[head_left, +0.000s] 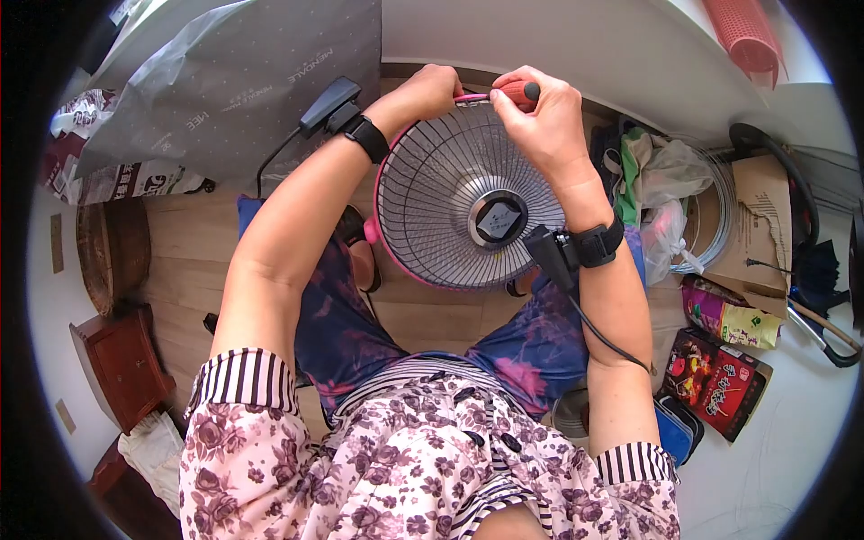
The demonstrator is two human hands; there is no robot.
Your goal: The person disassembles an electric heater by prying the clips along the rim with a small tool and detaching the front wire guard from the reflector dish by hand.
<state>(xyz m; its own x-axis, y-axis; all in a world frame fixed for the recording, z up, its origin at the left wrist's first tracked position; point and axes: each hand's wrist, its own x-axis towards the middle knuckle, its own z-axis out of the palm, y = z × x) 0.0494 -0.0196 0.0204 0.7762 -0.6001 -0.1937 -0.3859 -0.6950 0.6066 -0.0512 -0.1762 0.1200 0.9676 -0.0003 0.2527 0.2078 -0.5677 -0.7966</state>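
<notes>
A round electric heater (pixel 432 207) with a black wire guard and a pink rim stands between my knees, its dark square-marked hub (pixel 499 220) facing up toward me. My left hand (pixel 430 92) is closed on the heater's far rim, its fingertips partly hidden behind the edge. Just to the right, my right hand (pixel 551 121) grips a screwdriver (pixel 518 92) with a red handle and dark end. The screwdriver points left along the top of the rim, toward my left hand. Where its tip meets the rim is too small to make out.
A grey plastic sheet (pixel 261 90) hangs at the far left. On the right are plastic bags (pixel 670 171), a wire coil (pixel 717 207), torn cardboard (pixel 760 216) and a red-black box (pixel 715 382). A wooden stool (pixel 121 360) stands left. Black devices with cables are strapped to both wrists.
</notes>
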